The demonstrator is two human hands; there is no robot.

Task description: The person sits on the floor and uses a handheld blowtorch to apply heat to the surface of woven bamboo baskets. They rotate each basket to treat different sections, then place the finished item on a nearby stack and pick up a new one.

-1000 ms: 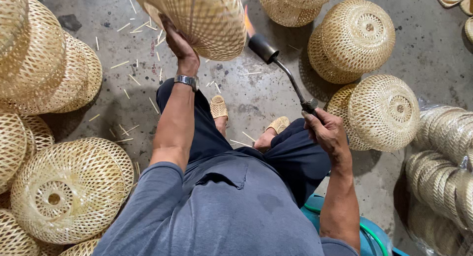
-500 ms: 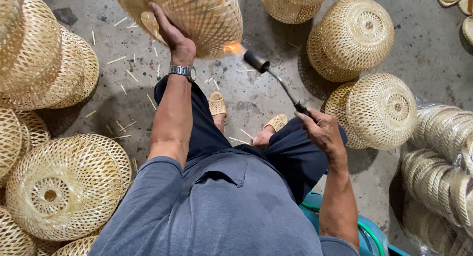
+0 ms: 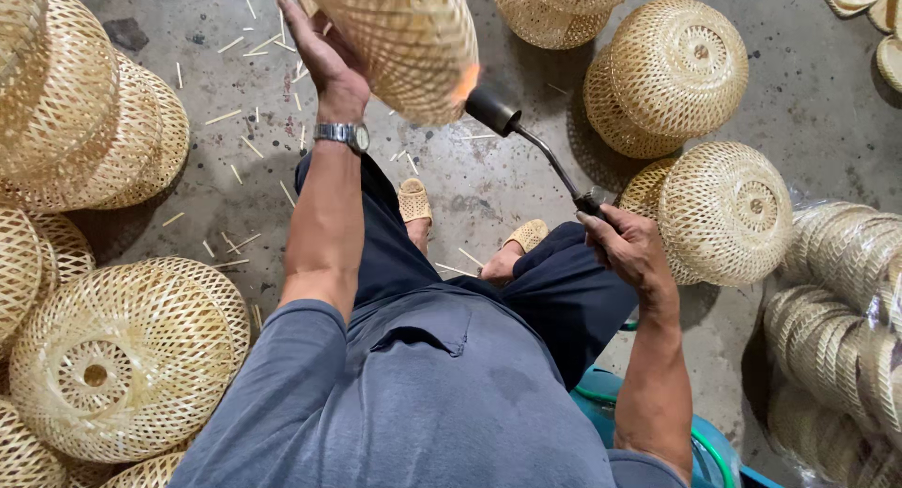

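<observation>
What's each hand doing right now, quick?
Left hand: partly open, fingers spread against the woven bamboo basket, holding it up.
Right hand: closed around the handle of the gas torch, its flame at the basket.

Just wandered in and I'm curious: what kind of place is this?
Probably a bamboo-weaving workshop. Woven shades lie in heaps on a concrete floor strewn with splinters. The left hand holds a shade up while the right hand aims a lit torch at it.
</observation>
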